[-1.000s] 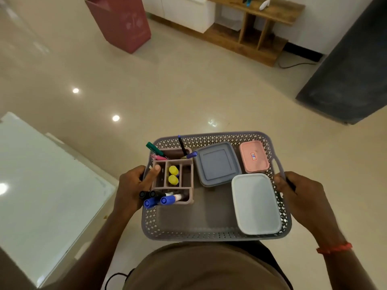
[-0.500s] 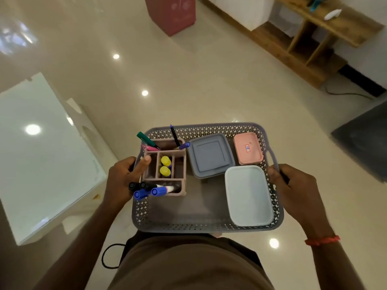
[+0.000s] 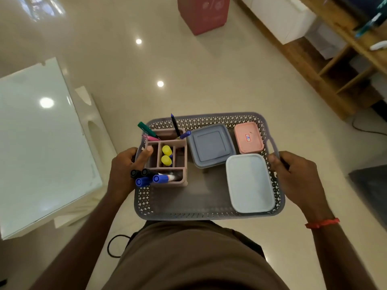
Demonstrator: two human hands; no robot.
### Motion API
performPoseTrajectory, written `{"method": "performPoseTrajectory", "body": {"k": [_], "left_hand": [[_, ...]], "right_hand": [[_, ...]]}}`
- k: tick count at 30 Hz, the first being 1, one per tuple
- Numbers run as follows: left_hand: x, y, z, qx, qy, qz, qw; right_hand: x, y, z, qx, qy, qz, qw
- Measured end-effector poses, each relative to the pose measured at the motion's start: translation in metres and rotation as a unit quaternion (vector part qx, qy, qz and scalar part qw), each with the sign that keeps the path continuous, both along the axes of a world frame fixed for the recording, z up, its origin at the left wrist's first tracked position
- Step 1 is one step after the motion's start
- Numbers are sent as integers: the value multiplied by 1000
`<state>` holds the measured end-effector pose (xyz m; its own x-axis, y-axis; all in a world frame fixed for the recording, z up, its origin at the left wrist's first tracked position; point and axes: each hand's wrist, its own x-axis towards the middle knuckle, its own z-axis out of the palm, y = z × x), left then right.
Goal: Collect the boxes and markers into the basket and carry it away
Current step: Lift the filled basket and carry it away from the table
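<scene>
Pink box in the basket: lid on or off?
On. The pink box shows a flat lid covering its whole top; it lies in the basket's far-right corner.

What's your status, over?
Left hand, right hand grip basket. Grey box, pink box, white box, marker organizer inside. Red bin ahead, white table left.

dim warm light | ceiling-lamp glare on floor (image 3: 160, 83) | edges warped, soft

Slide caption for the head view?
Left hand and right hand carry the basket holding three boxes and a marker organiser.
</scene>
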<state>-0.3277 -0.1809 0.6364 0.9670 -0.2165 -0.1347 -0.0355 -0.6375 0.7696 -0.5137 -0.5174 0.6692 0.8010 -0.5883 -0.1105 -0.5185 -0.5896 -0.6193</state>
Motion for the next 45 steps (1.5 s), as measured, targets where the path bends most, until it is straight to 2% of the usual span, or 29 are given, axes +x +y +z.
{"method": "performPoseTrajectory", "body": {"k": [3, 14, 19, 28, 37, 45], "left_hand": [[28, -15, 0, -17, 22, 11, 1000], [103, -72, 6, -27, 18, 81, 996], [134, -113, 3, -55, 28, 154, 986], [178, -171, -1, 4, -5, 249, 968], [225, -186, 0, 16, -28, 315, 949], [296, -188, -5, 33, -33, 367, 929]], "right_hand": [[38, -19, 1, -7, 2, 7, 1000], [163, -95, -1, -15, 3, 74, 997], [231, -146, -5, -7, -1, 123, 992], [355, -220, 0, -1, -8, 216, 976], [486, -221, 7, -19, -24, 317, 948], [589, -213, 20, -64, -38, 352, 933]]}}
